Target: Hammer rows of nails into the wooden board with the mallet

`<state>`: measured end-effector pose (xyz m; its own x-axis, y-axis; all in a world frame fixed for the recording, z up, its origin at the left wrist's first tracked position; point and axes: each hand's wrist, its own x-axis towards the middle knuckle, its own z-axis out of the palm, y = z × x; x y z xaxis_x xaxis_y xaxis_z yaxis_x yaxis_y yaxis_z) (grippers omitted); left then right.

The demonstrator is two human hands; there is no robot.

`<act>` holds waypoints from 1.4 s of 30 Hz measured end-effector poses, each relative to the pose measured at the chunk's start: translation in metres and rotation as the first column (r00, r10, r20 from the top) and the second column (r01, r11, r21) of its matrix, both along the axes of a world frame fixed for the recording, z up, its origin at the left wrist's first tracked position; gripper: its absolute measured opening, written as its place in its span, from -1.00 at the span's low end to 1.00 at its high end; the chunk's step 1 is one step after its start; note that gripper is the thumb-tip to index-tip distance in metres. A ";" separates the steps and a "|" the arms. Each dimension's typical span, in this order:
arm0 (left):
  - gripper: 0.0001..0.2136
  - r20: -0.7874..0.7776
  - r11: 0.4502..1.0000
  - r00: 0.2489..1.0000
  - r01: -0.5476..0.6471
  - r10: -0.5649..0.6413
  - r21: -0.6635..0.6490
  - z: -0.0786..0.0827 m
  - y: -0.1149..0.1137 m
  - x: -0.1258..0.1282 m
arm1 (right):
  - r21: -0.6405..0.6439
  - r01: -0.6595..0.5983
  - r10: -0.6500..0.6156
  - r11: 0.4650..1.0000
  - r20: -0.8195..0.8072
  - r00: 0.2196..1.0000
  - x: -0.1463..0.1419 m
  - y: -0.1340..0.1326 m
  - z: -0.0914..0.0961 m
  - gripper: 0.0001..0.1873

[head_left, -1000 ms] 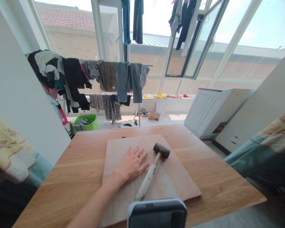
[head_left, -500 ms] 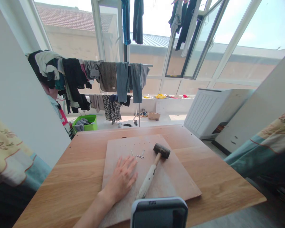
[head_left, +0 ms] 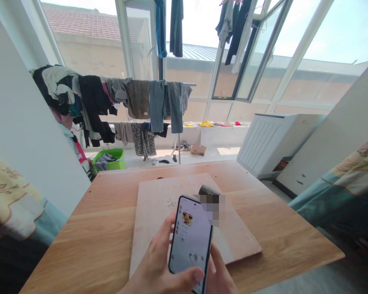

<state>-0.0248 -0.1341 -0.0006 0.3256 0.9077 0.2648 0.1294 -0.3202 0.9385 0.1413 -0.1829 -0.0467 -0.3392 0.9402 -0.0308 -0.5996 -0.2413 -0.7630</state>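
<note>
A smartphone (head_left: 190,243) with a lit screen is held upright over the thin plywood board (head_left: 153,204). My left hand (head_left: 159,267) cups its left edge and bottom, thumb on the lower screen. My right hand (head_left: 219,275) shows only partly behind the phone's right edge, fingers wrapped round it. Several small nails (head_left: 171,201) lie on the board just beyond the phone. The black head of a rubber mallet (head_left: 207,190) shows past the phone's top right; its handle is hidden behind the phone.
The board lies on a wooden table (head_left: 88,228). Beyond stand a clothes rack (head_left: 141,98) full of garments, a green basket (head_left: 108,159), a white cabinet (head_left: 270,141) and open windows. Patterned fabric (head_left: 9,196) hangs at both sides.
My left hand came off the board and now holds the phone, which has risen from the bottom edge into full view with its screen lit. My right hand has appeared.
</note>
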 end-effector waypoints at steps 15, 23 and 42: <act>-0.73 -0.231 0.961 0.934 -0.272 0.274 0.044 0.037 0.112 0.037 | 0.319 -0.017 -0.174 0.948 0.560 0.810 0.019 0.093 0.027 -0.25; -0.07 -0.776 0.977 0.599 -0.063 0.199 0.202 0.006 0.260 0.014 | 0.657 -0.057 -0.658 0.752 0.753 0.005 0.055 0.076 -0.002 -0.64; -0.60 -0.696 0.921 0.670 0.051 0.256 0.387 -0.043 0.248 -0.001 | 0.653 -0.313 -0.724 0.689 0.626 -0.288 0.086 0.049 -0.035 -0.54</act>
<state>-0.0256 0.1141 -0.0439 0.4602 0.8410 0.2844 0.7652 -0.5382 0.3533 0.2270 -0.1339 -0.0821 -0.1687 0.8942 0.4148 0.9389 0.2738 -0.2084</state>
